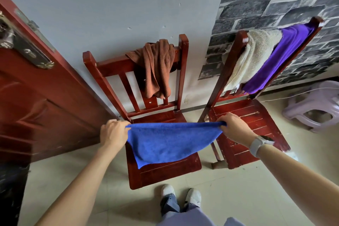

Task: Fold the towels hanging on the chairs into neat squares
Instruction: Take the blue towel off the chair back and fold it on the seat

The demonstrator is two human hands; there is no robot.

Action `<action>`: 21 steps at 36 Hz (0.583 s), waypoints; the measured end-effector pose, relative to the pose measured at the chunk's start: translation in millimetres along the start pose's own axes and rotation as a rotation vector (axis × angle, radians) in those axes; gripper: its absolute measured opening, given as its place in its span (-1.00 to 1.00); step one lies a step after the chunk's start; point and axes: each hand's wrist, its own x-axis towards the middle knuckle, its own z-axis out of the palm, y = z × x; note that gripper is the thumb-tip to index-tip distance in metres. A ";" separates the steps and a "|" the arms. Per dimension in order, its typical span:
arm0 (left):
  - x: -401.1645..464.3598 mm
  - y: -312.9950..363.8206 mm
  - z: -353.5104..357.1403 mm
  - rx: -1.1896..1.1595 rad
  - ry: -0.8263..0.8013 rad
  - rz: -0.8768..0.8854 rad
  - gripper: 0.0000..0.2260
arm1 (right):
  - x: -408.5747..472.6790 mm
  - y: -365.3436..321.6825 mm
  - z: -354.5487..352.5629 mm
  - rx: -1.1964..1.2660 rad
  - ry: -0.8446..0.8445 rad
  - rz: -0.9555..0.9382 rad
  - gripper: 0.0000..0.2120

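Blue towel held stretched over the left chair seat

Your left hand (114, 132) and right hand (233, 128) each pinch a top corner of the blue towel (170, 143); it looks soft, light and limp, so grip corners.

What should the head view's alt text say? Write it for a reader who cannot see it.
Two bare hands, left hand and right hand, each grip a top corner of a blue microfibre towel, holding it stretched over the seat of a red wooden chair. A bunched brown towel hangs on its backrest; a cream towel and a purple cloth hang on a second red chair.
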 end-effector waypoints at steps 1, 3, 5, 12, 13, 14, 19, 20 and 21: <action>5.8 -1.9 -1.8 0.005 0.030 -0.020 -0.84 | 6.1 -4.9 0.4 -0.015 0.054 0.014 -0.76; 19.1 -5.4 -6.5 -0.022 0.117 -0.056 -0.81 | 20.9 -16.1 -1.6 -0.001 0.150 0.023 -0.78; 30.2 -8.2 -13.6 -0.078 0.199 -0.074 -0.76 | 35.1 -27.3 -5.1 0.012 0.245 0.011 -0.81; 29.1 -26.4 -33.4 -0.348 0.465 0.086 -0.62 | 45.7 -53.7 -10.8 0.124 0.491 -0.033 -0.84; 23.8 -30.4 -30.3 -0.349 0.488 0.133 -0.62 | 41.0 -54.9 -8.5 0.133 0.506 -0.051 -0.83; 18.0 -34.7 -24.6 -0.339 0.508 0.175 -0.62 | 35.6 -55.1 -5.4 0.139 0.514 -0.074 -0.82; -14.3 -51.9 29.0 -0.333 0.460 0.203 -0.62 | 14.8 -47.2 27.7 0.137 0.442 -0.151 -0.79; -20.6 -55.0 43.5 -0.346 0.425 0.186 -0.62 | 12.4 -43.2 38.5 0.132 0.411 -0.143 -0.79; -26.7 -57.5 58.0 -0.364 0.385 0.167 -0.62 | 9.7 -38.7 50.4 0.127 0.376 -0.127 -0.78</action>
